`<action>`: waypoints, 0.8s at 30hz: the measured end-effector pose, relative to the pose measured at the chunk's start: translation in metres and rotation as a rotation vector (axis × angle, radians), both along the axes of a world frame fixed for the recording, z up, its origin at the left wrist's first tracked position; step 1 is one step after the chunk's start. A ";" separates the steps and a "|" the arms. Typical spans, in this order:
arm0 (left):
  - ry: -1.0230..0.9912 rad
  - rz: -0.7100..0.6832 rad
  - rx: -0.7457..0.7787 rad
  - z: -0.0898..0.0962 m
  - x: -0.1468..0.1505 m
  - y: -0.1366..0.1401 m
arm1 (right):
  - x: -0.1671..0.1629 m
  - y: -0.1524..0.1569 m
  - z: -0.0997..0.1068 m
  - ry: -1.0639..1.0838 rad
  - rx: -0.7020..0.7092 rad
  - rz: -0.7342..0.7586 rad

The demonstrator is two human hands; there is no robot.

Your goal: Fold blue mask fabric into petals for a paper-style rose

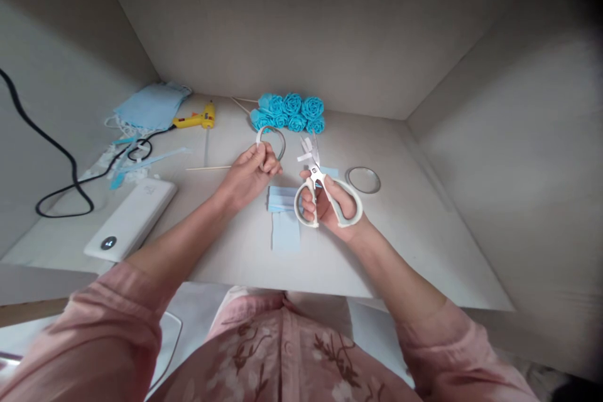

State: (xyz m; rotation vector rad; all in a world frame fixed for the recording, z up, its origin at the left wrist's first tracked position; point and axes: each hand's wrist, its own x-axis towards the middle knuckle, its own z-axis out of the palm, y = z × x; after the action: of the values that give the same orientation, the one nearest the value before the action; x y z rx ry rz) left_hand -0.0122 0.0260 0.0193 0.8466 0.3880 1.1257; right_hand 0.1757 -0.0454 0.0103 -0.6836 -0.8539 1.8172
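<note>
My left hand is closed around a thin ring that looks like a narrow roll of tape, raised above the table. Its near side is hidden by my fingers. In my right hand are white-handled scissors, blades pointing away from me and slightly apart. A small white strip is at the blades; whether it is stuck to them I cannot tell. Below my hands lie light blue pieces of mask fabric. A second grey ring rests on the table to the right of the scissors.
Blue fabric roses on sticks lie at the back. Left are a yellow glue gun with a black cord, stacked blue masks, scraps and a white power bank. A thin stick lies beside my left hand. Walls enclose the table.
</note>
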 end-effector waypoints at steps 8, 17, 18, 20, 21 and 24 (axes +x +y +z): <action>0.143 -0.076 -0.029 -0.002 0.001 -0.002 | -0.003 -0.001 0.003 -0.011 0.033 -0.051; 0.184 -0.517 -0.023 0.001 -0.005 -0.013 | 0.002 0.005 0.005 -0.316 0.196 -0.522; 0.185 -0.529 -0.017 0.001 -0.005 -0.013 | 0.001 0.004 0.005 -0.327 0.197 -0.479; 0.184 -0.551 -0.004 0.000 -0.004 -0.014 | 0.000 0.003 0.006 -0.340 0.205 -0.425; 0.181 -0.558 -0.001 0.000 -0.004 -0.014 | -0.001 0.003 0.006 -0.347 0.208 -0.428; 0.170 -0.546 -0.004 0.001 -0.002 -0.016 | -0.001 0.005 0.004 -0.341 0.196 -0.487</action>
State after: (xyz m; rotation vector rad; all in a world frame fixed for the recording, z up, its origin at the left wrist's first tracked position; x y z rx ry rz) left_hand -0.0142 0.0105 0.0205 0.9733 0.2733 0.5493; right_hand 0.1749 -0.0408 0.0148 -0.9919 -0.9707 1.1839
